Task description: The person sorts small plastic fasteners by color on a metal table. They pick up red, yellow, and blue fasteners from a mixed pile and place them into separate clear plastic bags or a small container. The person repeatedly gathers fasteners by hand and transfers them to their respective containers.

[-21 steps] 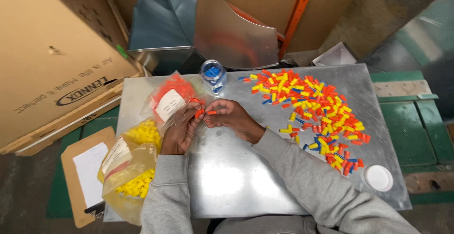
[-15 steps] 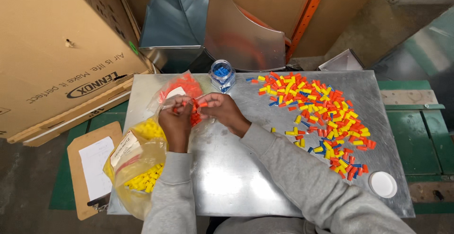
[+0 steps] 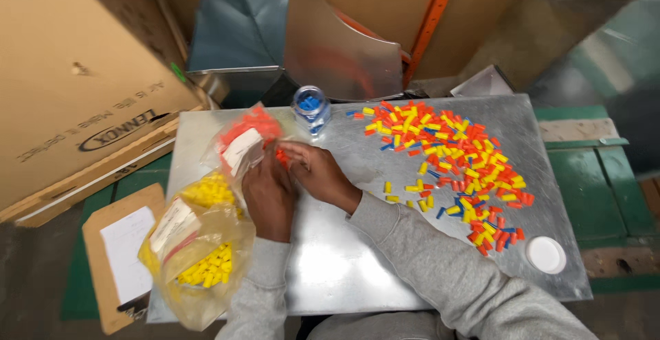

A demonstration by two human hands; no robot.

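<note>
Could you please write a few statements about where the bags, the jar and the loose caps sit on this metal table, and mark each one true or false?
1. Both hands meet at the bag of orange caps. True: the left hand and right hand are at its opening.
2. The bag of yellow caps lies right of the person's arms. False: it lies to their left, at the edge of the metal table.
3. The small jar holds blue pieces. True.
4. The loose pile of caps is all one colour. False: it mixes orange, yellow and blue.
5. The white lid sits on the jar. False: it lies apart, near the right corner.
</note>
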